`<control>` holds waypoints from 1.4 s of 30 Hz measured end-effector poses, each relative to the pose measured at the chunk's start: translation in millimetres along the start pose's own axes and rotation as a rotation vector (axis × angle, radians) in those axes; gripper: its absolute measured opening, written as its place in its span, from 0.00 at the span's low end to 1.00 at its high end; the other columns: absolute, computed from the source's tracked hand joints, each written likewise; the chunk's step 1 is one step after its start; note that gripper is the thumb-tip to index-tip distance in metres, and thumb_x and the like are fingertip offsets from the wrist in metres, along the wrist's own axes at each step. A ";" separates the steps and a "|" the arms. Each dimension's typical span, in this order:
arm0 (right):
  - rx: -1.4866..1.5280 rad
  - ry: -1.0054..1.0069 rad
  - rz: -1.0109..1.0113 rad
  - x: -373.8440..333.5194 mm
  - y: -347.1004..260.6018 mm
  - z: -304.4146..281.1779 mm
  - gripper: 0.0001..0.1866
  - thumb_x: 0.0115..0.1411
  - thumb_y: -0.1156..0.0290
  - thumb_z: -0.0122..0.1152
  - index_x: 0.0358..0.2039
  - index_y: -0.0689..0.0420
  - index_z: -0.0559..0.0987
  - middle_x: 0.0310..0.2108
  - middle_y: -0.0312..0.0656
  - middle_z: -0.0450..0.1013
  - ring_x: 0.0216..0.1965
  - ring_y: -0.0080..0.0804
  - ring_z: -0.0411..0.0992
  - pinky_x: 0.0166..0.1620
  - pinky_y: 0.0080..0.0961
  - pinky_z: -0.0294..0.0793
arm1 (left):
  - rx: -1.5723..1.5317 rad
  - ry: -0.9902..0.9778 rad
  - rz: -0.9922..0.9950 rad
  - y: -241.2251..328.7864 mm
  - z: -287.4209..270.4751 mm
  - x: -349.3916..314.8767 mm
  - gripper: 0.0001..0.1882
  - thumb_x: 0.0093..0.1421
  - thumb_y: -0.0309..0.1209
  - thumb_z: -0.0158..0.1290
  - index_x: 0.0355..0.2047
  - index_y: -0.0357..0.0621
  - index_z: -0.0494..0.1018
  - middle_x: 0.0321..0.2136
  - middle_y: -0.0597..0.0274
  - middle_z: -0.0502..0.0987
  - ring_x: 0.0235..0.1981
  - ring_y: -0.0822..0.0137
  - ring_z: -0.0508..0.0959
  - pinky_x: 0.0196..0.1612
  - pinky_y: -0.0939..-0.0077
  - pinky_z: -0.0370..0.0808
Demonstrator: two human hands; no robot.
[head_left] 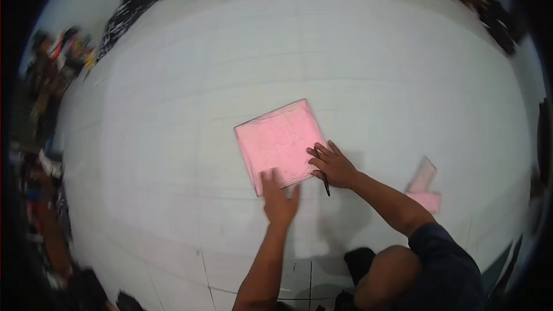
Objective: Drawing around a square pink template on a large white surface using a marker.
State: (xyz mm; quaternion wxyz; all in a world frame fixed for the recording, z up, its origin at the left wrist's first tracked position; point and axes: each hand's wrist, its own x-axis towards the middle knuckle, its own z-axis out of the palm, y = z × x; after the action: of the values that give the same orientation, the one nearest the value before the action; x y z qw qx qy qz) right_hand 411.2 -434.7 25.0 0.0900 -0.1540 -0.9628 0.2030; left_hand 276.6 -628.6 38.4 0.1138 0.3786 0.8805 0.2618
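A roughly square pink piece (279,132), cloth or paper, lies turned at an angle on the white surface. Its face is wrinkled, and dark thin lines run along some edges. My left hand (279,203) is at its near edge, fingers spread over the near left part and a little blurred. At the near right corner, my right hand (336,168) is closed on a slim black pen (326,186) that slants down between the fingers. Some of those fingertips rest on the pink piece.
Two small pink strips (425,200) lie overlapping to the right, beyond my right forearm. The wide white surface (173,80) spreads all around, with tile lines near me. My bent knee (391,273) is close at the lower right. Mixed clutter (55,224) lines the left side.
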 end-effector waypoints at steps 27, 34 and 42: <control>-0.366 -0.248 0.811 -325.2 -165.6 -264.5 0.15 0.65 0.59 0.60 0.49 0.51 0.74 0.48 0.46 0.75 0.46 0.49 0.76 0.46 0.42 0.76 | -2.540 -0.880 1.422 134.8 -321.8 -142.7 0.22 0.69 0.56 0.46 0.31 0.56 0.78 0.07 0.69 0.63 0.06 0.76 0.59 0.14 0.79 0.52; -0.440 0.036 0.599 -168.8 -114.1 -298.7 0.13 0.65 0.59 0.59 0.44 0.52 0.74 0.43 0.43 0.77 0.44 0.47 0.76 0.45 0.41 0.75 | -2.392 -0.819 1.347 144.1 -347.4 -191.8 0.22 0.69 0.56 0.45 0.29 0.57 0.77 0.08 0.71 0.62 0.07 0.76 0.58 0.14 0.79 0.53; -0.160 -0.129 0.401 -78.5 -136.8 -220.5 0.18 0.67 0.53 0.57 0.50 0.50 0.75 0.45 0.45 0.77 0.49 0.46 0.75 0.48 0.43 0.74 | -2.081 -0.403 1.043 198.3 -347.8 -284.1 0.20 0.66 0.57 0.51 0.37 0.59 0.81 0.08 0.69 0.62 0.07 0.74 0.57 0.15 0.78 0.51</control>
State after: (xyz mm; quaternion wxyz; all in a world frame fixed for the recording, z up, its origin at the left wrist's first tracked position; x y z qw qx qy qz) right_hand 501.1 -499.9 272.3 -0.0265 -0.3358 -0.9296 0.1493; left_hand 453.7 -851.0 438.6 0.3836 0.4520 -0.0517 0.8037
